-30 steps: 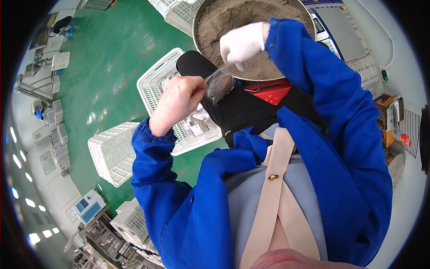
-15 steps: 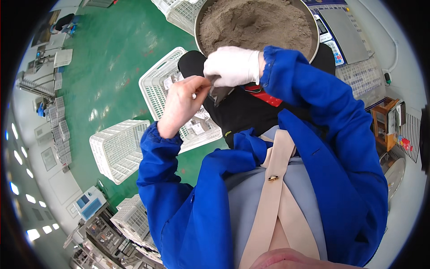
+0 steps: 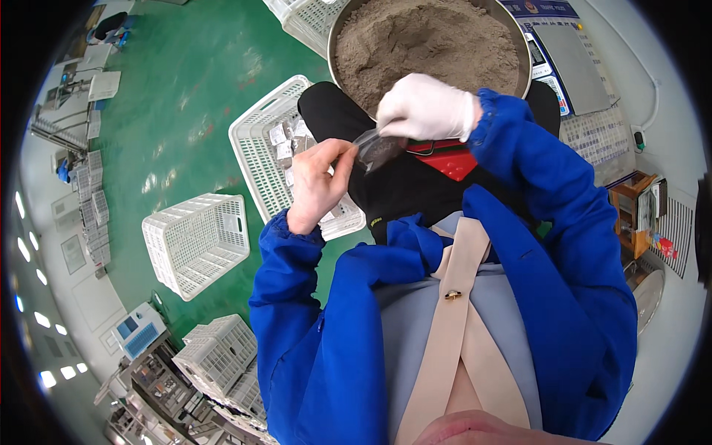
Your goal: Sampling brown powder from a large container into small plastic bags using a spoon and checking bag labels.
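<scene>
So the left hand (image 3: 322, 178) has thumb and fingers pinched on one edge of a small clear bag (image 3: 377, 153), up over the black-trousered lap (image 3: 404, 194), just short of the pan's rim (image 3: 333, 70). Gloved right hand (image 3: 426, 110) is curled at the bag's other edge; can't tell if its fingers are clamped on it. Brown powder (image 3: 437, 41) in the pan. On the left, green floor (image 3: 222, 174) shows between the packet crate (image 3: 247, 144) and another white crate (image 3: 167, 252).

You get bright, even light, with white ceiling lamps (image 3: 47, 379) glowing at lower left and glare spotting the green floor (image 3: 178, 133). Your fisheye view bends straight edges toward a black, softly blurred rim.
</scene>
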### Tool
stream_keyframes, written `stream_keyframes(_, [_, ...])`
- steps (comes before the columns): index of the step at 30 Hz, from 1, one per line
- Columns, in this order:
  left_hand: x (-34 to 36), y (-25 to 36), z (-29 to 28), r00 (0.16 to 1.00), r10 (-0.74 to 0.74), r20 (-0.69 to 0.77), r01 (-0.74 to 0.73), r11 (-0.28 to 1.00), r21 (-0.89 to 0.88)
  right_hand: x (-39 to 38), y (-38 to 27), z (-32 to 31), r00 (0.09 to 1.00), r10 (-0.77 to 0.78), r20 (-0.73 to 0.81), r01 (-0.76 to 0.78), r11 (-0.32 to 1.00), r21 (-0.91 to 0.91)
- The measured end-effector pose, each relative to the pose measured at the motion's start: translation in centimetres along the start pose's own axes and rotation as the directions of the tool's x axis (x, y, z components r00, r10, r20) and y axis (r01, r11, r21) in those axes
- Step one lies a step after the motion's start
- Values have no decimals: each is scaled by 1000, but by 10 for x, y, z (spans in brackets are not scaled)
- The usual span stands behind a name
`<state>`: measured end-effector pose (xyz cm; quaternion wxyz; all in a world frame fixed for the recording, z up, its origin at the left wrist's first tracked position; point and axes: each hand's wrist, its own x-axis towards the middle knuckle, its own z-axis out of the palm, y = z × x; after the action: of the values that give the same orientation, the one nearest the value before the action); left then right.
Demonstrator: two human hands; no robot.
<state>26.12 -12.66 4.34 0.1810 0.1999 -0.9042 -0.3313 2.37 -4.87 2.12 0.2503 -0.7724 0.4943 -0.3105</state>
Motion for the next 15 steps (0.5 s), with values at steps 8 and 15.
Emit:
stream_keyframes(8, [-9,-6,19,989,-138,-59,124,971,-202,-27,4,-2,957,285,58,-291,939,185])
stream_keyframes(15, [7,3,28,984,168,65,-168,986,-16,-19,-16,24,998,-58,-24,51,974,-221])
